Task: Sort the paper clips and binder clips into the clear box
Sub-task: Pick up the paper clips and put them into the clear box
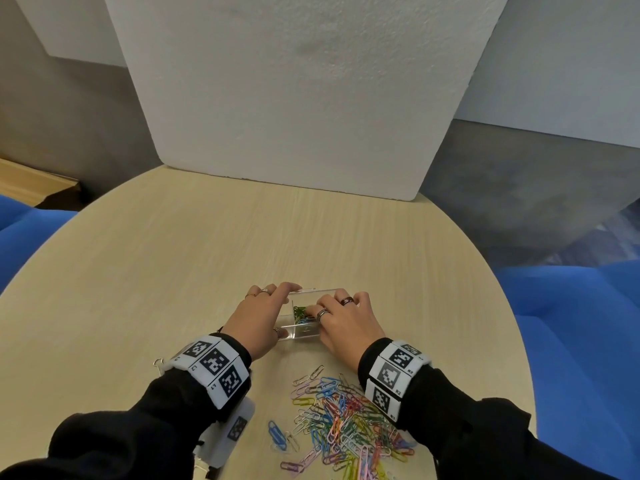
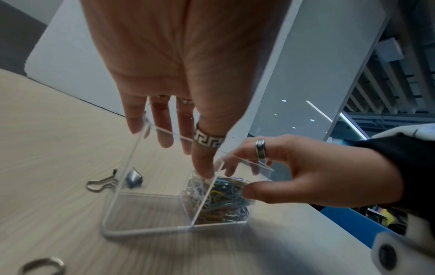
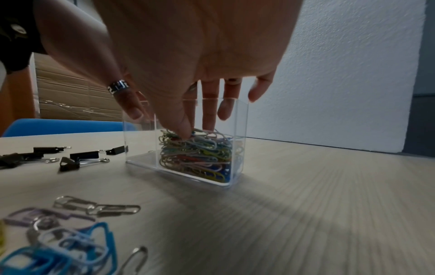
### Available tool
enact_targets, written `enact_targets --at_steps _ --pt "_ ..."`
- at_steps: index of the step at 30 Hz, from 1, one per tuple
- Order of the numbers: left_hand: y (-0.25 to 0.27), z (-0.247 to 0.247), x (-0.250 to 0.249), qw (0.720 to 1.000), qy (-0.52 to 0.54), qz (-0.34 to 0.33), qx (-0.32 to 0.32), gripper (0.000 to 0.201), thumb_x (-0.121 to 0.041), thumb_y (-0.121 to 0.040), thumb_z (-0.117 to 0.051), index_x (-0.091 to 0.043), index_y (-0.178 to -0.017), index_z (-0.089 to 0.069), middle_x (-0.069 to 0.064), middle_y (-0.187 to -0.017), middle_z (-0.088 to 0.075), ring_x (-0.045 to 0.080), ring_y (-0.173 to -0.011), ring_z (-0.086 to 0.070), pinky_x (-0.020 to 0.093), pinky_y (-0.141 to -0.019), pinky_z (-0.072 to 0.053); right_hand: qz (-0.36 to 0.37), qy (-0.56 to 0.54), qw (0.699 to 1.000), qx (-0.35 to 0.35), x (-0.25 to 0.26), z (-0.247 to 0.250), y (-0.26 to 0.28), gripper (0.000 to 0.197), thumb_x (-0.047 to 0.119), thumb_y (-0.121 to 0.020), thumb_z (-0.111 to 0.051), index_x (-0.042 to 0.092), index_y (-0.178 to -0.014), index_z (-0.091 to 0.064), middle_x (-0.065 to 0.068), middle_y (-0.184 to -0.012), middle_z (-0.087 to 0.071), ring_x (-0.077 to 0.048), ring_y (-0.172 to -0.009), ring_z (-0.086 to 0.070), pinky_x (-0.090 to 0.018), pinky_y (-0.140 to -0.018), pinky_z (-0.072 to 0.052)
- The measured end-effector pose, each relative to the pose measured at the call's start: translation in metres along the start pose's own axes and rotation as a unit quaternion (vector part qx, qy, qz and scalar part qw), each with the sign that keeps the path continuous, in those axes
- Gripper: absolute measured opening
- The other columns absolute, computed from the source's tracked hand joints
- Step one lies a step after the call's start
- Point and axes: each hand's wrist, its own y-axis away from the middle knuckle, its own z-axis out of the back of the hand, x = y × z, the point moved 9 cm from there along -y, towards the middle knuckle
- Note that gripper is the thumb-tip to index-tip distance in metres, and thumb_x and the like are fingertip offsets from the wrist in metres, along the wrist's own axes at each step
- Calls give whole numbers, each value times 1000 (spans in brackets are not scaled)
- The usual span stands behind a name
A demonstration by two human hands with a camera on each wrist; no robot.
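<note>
Writing: the left wristband point(image 1: 211, 370) bore square black-and-white codes with "L1" beside one; the right wristband point(image 1: 393, 374) read "R1", "R2", "R3". No brand could be read on the box.
Box: the clear box point(image 1: 300, 332) stood upright on the table point(image 1: 173, 258), between the two hands, with a divider making two compartments.
Left hand: the left hand point(image 1: 256, 320) rested on the box's left end, fingers fairly straight over the far rim and thumb at the divider; it gripped nothing.
Right hand: the right hand point(image 1: 346, 322) reached down into the right compartment, thumb and fingertips closing on the packed clips point(image 3: 197, 154); which clip they pinched could not be told.
Loose clips: a coloured pile of paper clips point(image 1: 346, 427) lay near the person, just behind the right wrist.
Head view only: the white foam board point(image 1: 294, 98) at the table's far edge.
Left wrist only: the left compartment point(image 2: 146, 210) held nothing visible.
Right wrist only: black binder clips point(image 3: 77, 158) lay on the table left of the box.
</note>
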Motion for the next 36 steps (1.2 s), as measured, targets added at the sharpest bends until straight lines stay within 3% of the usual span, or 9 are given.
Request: enact_targets --at_steps 5,10,13,17,22,25,27,32,36 --pt "1 0 0 1000 0 0 3 70 -15 -81 -65 -31 -137 -25 -3 -129 -50 20 -117 -39 29 -96 -37 9 -52 998 47 3 0 -1 34 23 -79 -62 27 -113 -61 1 -104 -62 -25 -100 -52 -43 -78 -38" --pt "-1 1 -2 1000 -3 -4 5 70 -16 -82 -65 -31 -137 -25 -3 -127 -50 20 -114 -40 29 -95 -36 -14 -35 999 30 -6 6 0 38 27 -64 -76 25 -101 -67 5 -93 -67 -19 -86 -61 -39 -70 -47" --pt "0 1 -2 1000 -3 -1 5 70 -15 -82 -65 -30 -137 -25 -2 -128 -50 21 -116 -40 29 -94 -36 7 -32 997 72 3 -3 0 37 21 -89 -50 21 -127 -51 0 -123 -54 -24 -114 -45 -45 -91 -31" --pt "-1 1 -2 1000 7 -5 18 71 -15 -80 -67 -29 -137 -28 -1 -130 -48 22 -116 -40 34 -96 -40 -7 -79 994 73 1 6 5 40 30 -95 -39 25 -134 -42 5 -136 -43 -19 -125 -32 -41 -99 -20" --pt "18 24 -5 994 -27 -48 -93 81 -31 -74 -72 -30 -141 -26 0 -148 -30 26 -133 -28 48 -111 -25 -92 -234 967 -30 -41 46 41 28 27 -95 -40 25 -119 -55 7 -121 -53 -13 -114 -43 -34 -95 -27" --pt "49 37 -8 978 15 -85 -191 74 -24 -73 -73 -21 -138 -36 3 -143 -38 24 -126 -29 42 -108 -28 -128 -317 939 -47 -68 37 72 25 13 -94 -40 20 -103 -62 3 -106 -58 -16 -103 -52 -38 -95 -40" --pt "68 31 -11 976 36 -84 -198 64 -20 -77 -70 -19 -134 -42 2 -138 -44 23 -120 -34 35 -102 -31 -143 -327 934 -13 -76 19 91 25 14 -95 -39 20 -102 -62 2 -104 -59 -18 -101 -54 -37 -93 -42" --pt "101 -39 -24 997 42 -64 12 40 -29 -86 -57 -30 -124 -46 -8 -120 -47 8 -94 -48 16 -76 -40 -181 -302 925 144 -76 -39 137 36 33 -96 -40 19 -129 -47 -1 -129 -49 -18 -121 -42 -31 -104 -35" --pt "122 -99 -40 984 -19 -88 152 43 -29 -80 -59 -32 -120 -44 -9 -116 -43 11 -100 -52 26 -81 -47 -169 -267 932 179 -62 -59 149 48 33 -97 -38 13 -140 -33 -3 -142 -33 -21 -130 -27 -31 -110 -24"
